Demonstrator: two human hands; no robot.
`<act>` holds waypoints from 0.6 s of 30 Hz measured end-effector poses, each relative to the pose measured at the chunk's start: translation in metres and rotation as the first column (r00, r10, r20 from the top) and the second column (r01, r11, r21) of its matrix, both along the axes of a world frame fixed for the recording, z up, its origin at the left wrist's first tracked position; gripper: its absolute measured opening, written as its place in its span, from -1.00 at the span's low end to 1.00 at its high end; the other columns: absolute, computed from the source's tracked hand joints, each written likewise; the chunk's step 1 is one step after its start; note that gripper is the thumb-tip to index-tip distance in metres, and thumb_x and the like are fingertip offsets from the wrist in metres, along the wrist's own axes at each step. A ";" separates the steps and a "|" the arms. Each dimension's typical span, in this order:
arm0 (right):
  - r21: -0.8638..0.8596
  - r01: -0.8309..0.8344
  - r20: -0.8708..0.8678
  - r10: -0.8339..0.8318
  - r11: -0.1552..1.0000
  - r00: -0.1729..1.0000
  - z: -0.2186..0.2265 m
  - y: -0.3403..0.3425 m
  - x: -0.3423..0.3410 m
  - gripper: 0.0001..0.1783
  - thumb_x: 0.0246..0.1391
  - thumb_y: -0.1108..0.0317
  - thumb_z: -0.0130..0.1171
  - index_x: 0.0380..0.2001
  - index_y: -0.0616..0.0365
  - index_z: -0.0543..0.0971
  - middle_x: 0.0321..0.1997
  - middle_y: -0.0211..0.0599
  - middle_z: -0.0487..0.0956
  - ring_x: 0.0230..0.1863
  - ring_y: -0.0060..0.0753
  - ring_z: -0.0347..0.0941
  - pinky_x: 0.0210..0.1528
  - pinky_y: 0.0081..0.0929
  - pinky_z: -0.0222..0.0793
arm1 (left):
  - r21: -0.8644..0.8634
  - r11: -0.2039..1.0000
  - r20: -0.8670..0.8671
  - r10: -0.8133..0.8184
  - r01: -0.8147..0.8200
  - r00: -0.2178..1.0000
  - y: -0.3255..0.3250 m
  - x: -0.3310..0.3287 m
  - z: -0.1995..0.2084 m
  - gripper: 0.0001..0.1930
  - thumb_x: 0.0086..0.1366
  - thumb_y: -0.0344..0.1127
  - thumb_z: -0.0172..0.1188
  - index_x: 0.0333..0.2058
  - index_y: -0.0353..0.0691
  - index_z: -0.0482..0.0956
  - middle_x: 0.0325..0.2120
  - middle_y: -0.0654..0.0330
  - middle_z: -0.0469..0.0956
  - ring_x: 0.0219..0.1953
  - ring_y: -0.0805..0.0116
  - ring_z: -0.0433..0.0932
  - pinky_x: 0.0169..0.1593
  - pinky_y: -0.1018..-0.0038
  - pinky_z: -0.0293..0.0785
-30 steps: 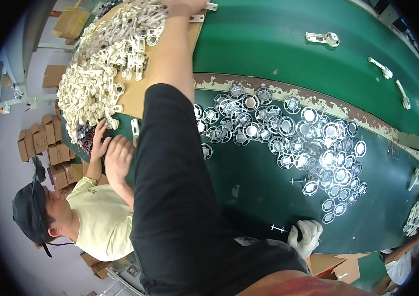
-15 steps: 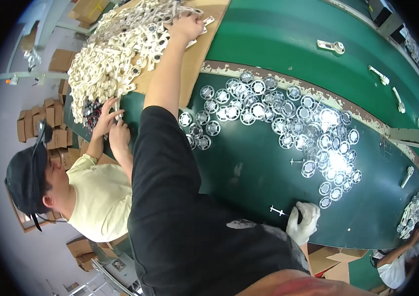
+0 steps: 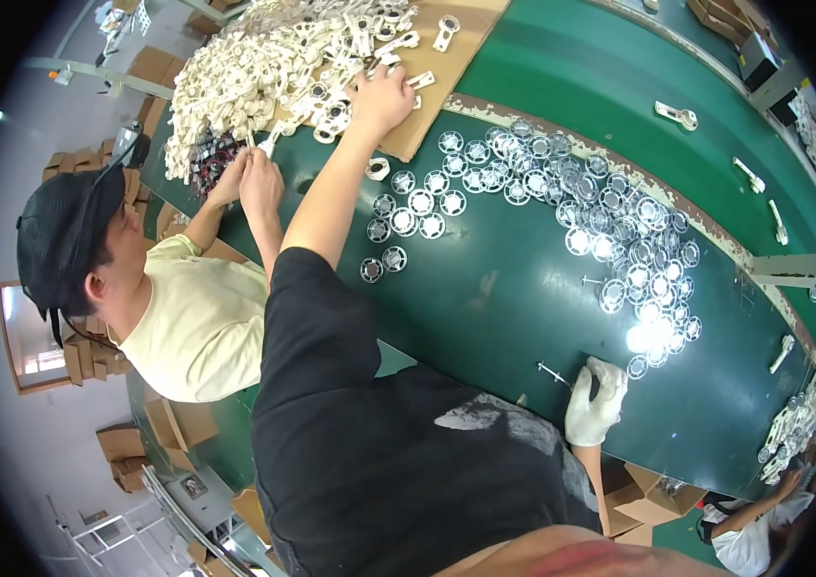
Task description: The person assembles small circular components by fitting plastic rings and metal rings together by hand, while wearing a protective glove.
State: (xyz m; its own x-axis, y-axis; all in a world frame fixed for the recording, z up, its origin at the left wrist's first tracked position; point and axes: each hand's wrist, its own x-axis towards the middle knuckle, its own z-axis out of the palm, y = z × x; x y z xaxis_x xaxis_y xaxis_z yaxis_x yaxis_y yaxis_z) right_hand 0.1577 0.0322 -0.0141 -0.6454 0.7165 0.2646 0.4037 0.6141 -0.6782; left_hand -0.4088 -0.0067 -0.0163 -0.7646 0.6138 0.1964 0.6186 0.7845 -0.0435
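Parts (image 3: 422, 81) lie beside, perhaps under, the left fingers (image 3: 381, 82).

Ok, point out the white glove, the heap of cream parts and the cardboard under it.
White glove (image 3: 589, 420): head view, near its cuff.
Heap of cream parts (image 3: 259, 72): head view, its middle.
Cardboard (image 3: 453, 67): head view, bare right side.
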 end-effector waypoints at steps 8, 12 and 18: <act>-0.006 0.014 0.004 -0.014 1.000 1.000 0.001 -0.001 -0.004 -0.65 0.04 0.69 0.23 -0.09 0.13 0.56 -0.14 -0.20 0.59 -0.07 -0.06 0.47 0.07 -0.17 0.38 | -0.267 0.964 0.150 0.061 -0.019 0.987 -0.023 0.036 0.063 -0.62 0.32 -0.07 0.06 0.06 0.10 0.65 0.17 -0.01 0.46 0.27 -0.27 0.34 0.25 -0.25 0.32; -0.009 0.011 0.029 -0.011 1.000 1.000 -0.004 0.000 -0.005 -0.64 0.01 0.69 0.24 -0.13 0.11 0.56 -0.16 -0.26 0.58 -0.08 -0.05 0.48 0.07 -0.16 0.38 | -0.042 0.999 0.167 0.009 -0.002 0.986 0.025 -0.035 0.078 -0.50 0.26 0.08 0.11 0.08 0.02 0.64 0.15 -0.08 0.49 0.18 -0.18 0.47 0.21 -0.01 0.44; -0.006 0.073 0.075 -0.073 0.997 0.995 -0.010 -0.001 0.000 -0.60 -0.08 0.73 0.25 -0.16 0.10 0.57 -0.22 -0.26 0.58 -0.15 -0.07 0.48 0.00 -0.18 0.43 | 0.049 0.997 0.007 0.056 -0.057 0.998 0.131 -0.137 0.045 -0.43 0.23 0.04 0.12 0.17 -0.09 0.52 0.23 0.06 0.48 0.27 -0.10 0.42 0.31 0.06 0.35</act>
